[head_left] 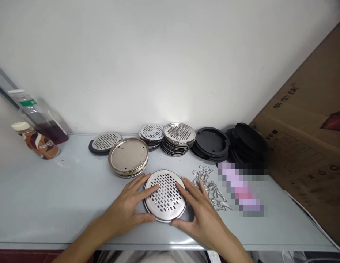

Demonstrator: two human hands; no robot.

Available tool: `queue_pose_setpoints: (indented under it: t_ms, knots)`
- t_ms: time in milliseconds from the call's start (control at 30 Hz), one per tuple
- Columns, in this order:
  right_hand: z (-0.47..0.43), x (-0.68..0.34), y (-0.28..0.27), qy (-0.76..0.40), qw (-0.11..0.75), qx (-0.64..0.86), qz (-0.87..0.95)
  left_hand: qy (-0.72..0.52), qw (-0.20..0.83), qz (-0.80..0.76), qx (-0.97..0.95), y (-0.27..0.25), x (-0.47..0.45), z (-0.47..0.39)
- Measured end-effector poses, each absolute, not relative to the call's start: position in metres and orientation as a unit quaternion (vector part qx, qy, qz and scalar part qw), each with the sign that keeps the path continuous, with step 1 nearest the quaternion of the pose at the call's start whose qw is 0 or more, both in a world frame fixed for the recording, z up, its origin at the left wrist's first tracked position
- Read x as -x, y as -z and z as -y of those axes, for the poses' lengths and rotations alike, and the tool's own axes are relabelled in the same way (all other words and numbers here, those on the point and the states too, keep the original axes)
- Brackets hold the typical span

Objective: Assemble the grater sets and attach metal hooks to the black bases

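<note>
A round metal grater plate (166,199) with rows of slots lies near the table's front edge, a thin second rim showing beneath it. My left hand (130,206) grips its left side, thumb at the lower rim and index fingertip on the slotted face. From the right, my right hand (199,208) holds the opposite edge the same way, thumb low and fingers on top. Just beyond my right fingers lies a loose pile of bent wire clips (210,184). A stack of plain metal discs (128,155) stands behind my left hand.
Along the wall are slotted plates (152,132), toothed grater plates (179,133), black rings (212,141), more black parts (249,140) and a black-rimmed grater (106,141). Two bottles stand left, one labelled Nescafe (40,144). A carton (309,146) borders the right; a blurred patch (241,188) lies nearby.
</note>
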State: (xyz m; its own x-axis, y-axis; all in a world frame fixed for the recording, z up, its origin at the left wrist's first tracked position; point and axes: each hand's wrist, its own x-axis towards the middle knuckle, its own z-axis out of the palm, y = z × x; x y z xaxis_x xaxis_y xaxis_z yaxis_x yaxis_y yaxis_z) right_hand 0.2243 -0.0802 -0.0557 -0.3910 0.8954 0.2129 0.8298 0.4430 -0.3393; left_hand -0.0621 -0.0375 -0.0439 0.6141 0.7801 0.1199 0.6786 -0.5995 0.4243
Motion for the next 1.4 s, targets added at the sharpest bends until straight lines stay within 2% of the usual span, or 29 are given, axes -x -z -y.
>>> queue_pose_setpoints:
  t_ms: [700, 1167, 1300, 1400]
  knots:
    - [0.082, -0.223, 0.044, -0.108, 0.167, 0.524, 0.828, -0.137, 0.111, -0.374, -0.910, 0.048, 0.063, 0.039]
    - [0.082, -0.222, 0.046, -0.117, 0.188, 0.521, 0.825, -0.130, 0.100, -0.371, -0.914, 0.052, 0.064, 0.038]
    - [0.085, -0.228, 0.037, -0.146, 0.225, 0.534, 0.802, -0.135, 0.102, -0.375, -0.911, 0.051, 0.063, 0.037]
    - [0.076, -0.255, 0.018, -0.128, 0.301, 0.581, 0.745, -0.126, 0.110, -0.381, -0.909, 0.049, 0.063, 0.037]
